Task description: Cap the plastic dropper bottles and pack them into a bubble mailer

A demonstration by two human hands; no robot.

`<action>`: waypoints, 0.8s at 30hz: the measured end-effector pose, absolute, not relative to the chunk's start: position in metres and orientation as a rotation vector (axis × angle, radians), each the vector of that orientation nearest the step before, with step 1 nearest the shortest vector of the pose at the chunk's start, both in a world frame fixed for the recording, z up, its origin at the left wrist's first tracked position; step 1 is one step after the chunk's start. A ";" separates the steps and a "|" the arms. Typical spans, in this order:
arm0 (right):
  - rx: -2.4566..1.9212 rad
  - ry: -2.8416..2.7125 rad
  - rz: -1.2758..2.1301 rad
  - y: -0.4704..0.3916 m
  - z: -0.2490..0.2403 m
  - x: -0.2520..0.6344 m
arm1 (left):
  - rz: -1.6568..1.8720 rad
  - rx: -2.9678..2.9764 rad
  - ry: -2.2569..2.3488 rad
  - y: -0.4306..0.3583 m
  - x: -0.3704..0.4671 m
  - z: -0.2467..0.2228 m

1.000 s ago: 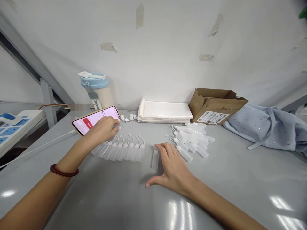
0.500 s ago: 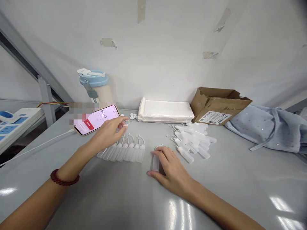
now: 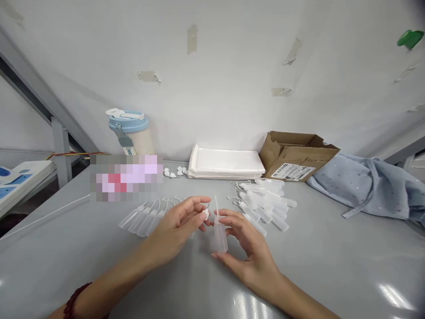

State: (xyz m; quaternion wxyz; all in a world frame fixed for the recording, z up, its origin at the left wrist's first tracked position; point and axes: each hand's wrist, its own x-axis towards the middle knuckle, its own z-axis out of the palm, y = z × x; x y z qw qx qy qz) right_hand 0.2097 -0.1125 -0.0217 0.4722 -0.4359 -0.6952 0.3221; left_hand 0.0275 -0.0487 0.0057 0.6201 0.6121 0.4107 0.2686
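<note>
At the far left, a white plastic power strip with blue sockets [image 3: 25, 175] stands beside the smooth grey counter [image 3: 186, 288]; a cream tumbler with a pale blue lid [image 3: 141, 138] stands at the back. Nearer, a slanted row of slim translucent plastic bottles with thin curved tails [image 3: 141, 221] lies partly behind the left hand [image 3: 174, 228]. Small loose white plastic caps [image 3: 172, 175] are scattered behind that row.

The left hand pinches one small white plastic cap with a thin dark needle-like tip [image 3: 206, 214] between thumb and fingers, the tip pointing up. A light grip on the body of that cap, with fingertips well clear of the tip, looks safest.

Just right of it, one slim translucent plastic bottle [image 3: 220, 239] leans slightly, its tail rising from the neck. The right hand [image 3: 254, 250] grasps it, fingers at the neck and thumb at the base; whether it touches the counter I cannot tell. This hold should steady it, but soft walls probably call for gentle pressure, with the neck kept free and the tail out of the way.

Farther right come a stack of white padded envelopes [image 3: 229, 161], a loose heap of similar translucent bottles [image 3: 277, 219], a brown cardboard box [image 3: 299, 157] and rumpled light blue cloth [image 3: 355, 186].
</note>
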 end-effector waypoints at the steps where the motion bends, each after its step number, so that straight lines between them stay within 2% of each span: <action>1: -1.059 -1.681 0.818 -0.113 -0.022 0.210 | 0.621 1.350 0.939 -0.049 0.028 0.005; 10: -0.979 -1.570 1.044 -0.114 -0.019 0.207 | 0.737 1.012 0.832 -0.056 0.035 0.004; 24: -0.967 -1.323 1.337 -0.114 -0.014 0.205 | 0.716 1.145 0.903 -0.054 0.032 0.000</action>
